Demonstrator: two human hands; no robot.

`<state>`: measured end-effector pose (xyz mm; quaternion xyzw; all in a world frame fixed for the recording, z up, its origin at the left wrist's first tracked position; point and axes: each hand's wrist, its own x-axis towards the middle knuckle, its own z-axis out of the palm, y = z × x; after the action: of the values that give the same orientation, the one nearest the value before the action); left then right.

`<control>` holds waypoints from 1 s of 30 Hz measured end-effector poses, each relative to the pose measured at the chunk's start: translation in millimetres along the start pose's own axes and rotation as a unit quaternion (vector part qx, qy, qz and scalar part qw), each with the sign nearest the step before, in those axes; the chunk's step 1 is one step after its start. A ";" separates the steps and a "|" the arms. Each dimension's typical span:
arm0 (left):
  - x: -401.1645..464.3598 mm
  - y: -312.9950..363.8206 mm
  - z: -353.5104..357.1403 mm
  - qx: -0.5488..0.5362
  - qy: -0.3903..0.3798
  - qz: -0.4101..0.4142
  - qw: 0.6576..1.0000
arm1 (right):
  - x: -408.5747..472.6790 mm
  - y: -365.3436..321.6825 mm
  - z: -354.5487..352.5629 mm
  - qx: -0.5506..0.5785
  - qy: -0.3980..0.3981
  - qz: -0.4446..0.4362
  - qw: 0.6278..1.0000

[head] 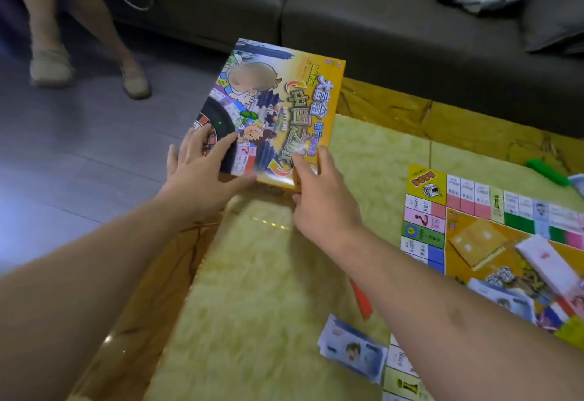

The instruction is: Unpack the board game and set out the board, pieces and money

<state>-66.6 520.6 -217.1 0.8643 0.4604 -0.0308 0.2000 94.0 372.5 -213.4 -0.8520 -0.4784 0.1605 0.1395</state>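
Yellow-topped table w/ game board at right edge; left hand flat on box at far-left corner, right hand grips its near edge.

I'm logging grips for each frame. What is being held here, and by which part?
The game box, at its near end: the right hand grips the near right corner, thumb on the lid, and the left hand rests spread fingers on the near left of the lid.

A glossy amber table carries a pale yellow fluffy mat. On the mat lie the unfolded game board at the right, 1 stack of blue banknotes near the front, and a red strip. The yellow game box rests at the table's far left corner.
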 end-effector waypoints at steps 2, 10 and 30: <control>7.8 -0.9 1.0 0.026 0.015 -0.006 1.000 | 10.1 0.7 -0.6 0.003 0.009 0.000 1.000; 13.5 7.9 2.9 0.049 -0.010 -0.030 0.998 | 12.1 0.5 1.4 -0.014 -0.008 0.012 1.000; -217.7 296.9 52.9 -0.421 0.070 0.112 0.898 | -246.4 137.4 -139.8 0.246 0.172 -0.045 0.953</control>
<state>55.3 182.9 -119.7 0.7451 0.3436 0.2487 0.5146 135.9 79.6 -105.5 -0.7835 -0.4303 0.1176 0.4325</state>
